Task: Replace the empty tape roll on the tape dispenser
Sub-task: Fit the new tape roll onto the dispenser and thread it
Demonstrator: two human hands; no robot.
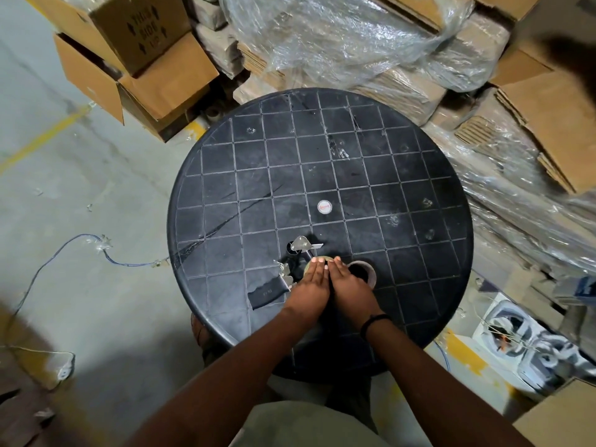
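From the head view I see the tape dispenser [295, 262] lying on its side on the round black table [419, 175], toward the near edge and a little left of the middle. It is black with bright metal parts: a teardrop-shaped plate at its far end, a toothed metal piece on its left side, and a flat black handle pointing toward the near-left edge of the table. A tan tape roll [314, 263] sits against the dispenser's right side, mostly hidden under the fingers. Just right of it stands an empty brown cardboard core [364, 274], upright, its dark hollow facing up.

My left hand [311, 287] lies palm-down over the tape roll, fingers [317, 264] straight and close together, pressing flat on the roll's top rather than curled round it. My right hand [350, 290] lies beside it, the two touching along their inner edges, fingers likewise extended and together; its tips reach the roll's right rim, and its outer edge overlaps the near-left side of the cardboard core. Whether either thumb hooks anything beneath, I cannot tell. A dark band circles the right wrist.

A small white cap [324, 207] rests near the table's centre, well apart from the hands.
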